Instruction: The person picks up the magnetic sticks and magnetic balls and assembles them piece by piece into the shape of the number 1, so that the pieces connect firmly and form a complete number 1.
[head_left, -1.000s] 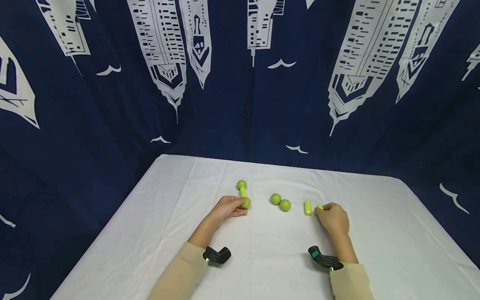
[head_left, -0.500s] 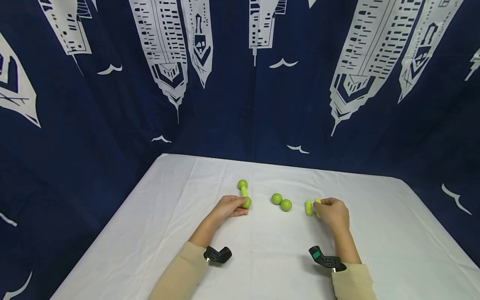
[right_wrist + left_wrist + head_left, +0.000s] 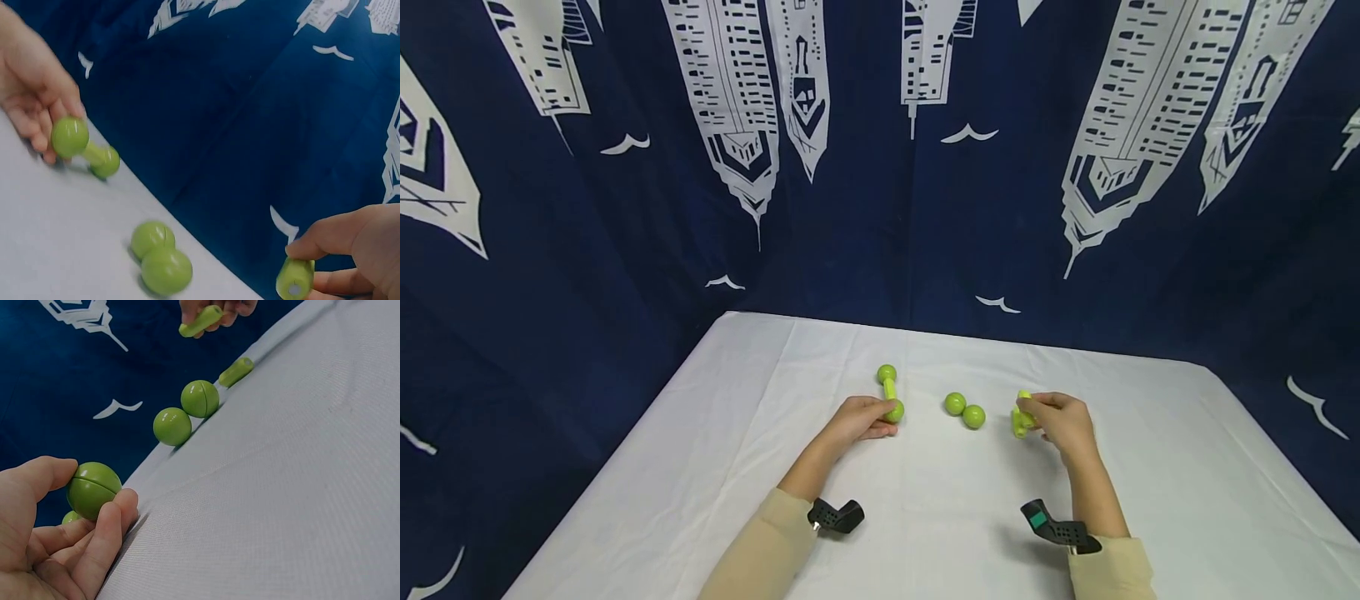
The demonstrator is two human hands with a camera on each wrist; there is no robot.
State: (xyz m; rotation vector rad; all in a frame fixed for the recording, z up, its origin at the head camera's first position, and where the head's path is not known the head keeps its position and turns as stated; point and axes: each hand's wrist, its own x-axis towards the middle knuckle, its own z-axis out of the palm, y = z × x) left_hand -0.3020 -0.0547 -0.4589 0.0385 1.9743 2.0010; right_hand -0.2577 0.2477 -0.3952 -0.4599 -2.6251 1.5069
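A navy fabric backdrop [image 3: 850,250] hangs behind the bench [image 3: 940,517] and continues at nine and three o'clock. White inverted towers [image 3: 733,79] are printed on it from ten to two o'clock, with bird-like marks [image 3: 970,134] scattered about. Lightly creased white cloth [image 3: 820,358] covers the bench.

place: draped table set-up, room type unclear | navy skyline-print curtain [image 3: 850,250] | white tablecloth [image 3: 947,508]

left side: long, plain beige fabric sleeve [image 3: 763,550], bare left hand [image 3: 859,418] | left wrist: black angular wrist-worn device [image 3: 837,517] with small silvery piece [image 3: 816,526] | right side: matching beige fabric sleeve [image 3: 1109,570], bare right hand [image 3: 1063,423] | right wrist: black, dotted, angled device [image 3: 1062,532], teal-green rectangular patch [image 3: 1038,520]
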